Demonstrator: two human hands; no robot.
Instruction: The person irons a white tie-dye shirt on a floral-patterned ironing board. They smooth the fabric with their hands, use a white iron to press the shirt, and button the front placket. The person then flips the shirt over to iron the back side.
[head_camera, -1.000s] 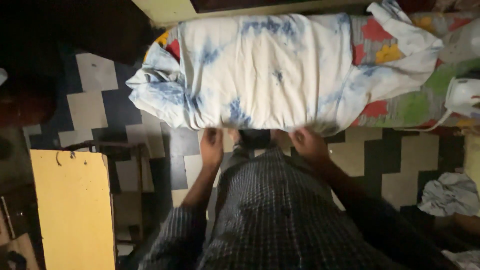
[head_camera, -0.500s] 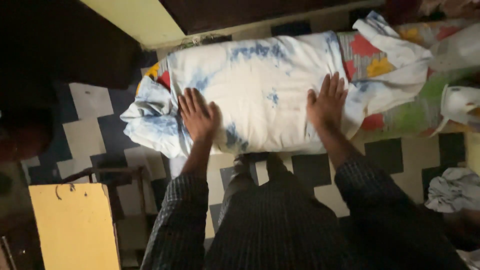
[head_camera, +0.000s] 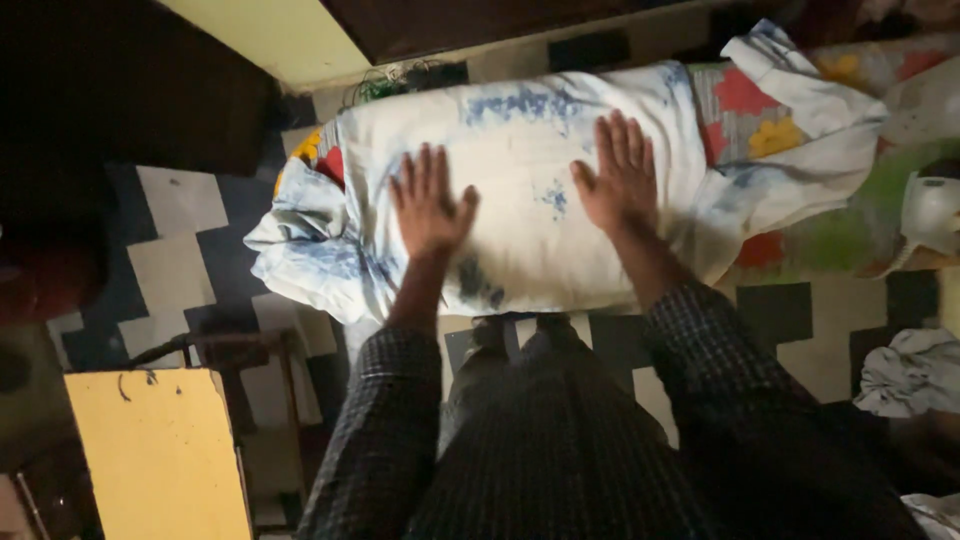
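Observation:
A white garment with blue tie-dye blotches (head_camera: 520, 130) lies spread over an ironing surface covered in a flowered cloth (head_camera: 800, 230). My left hand (head_camera: 430, 205) presses flat on the garment's left half, fingers spread. My right hand (head_camera: 618, 175) lies flat on its middle, fingers spread too. Neither hand holds anything. The garment's sleeves bunch at the left end (head_camera: 300, 250) and the upper right (head_camera: 800, 90).
A white iron (head_camera: 930, 210) sits on the flowered cloth at the right edge. A yellow stool or table (head_camera: 160, 450) stands at the lower left. A crumpled pale cloth (head_camera: 910, 375) lies on the checkered floor (head_camera: 180, 250) at the right.
Both hands rose from the garment's near edge onto its top, then slid farther up and closer together, flat on the fabric.

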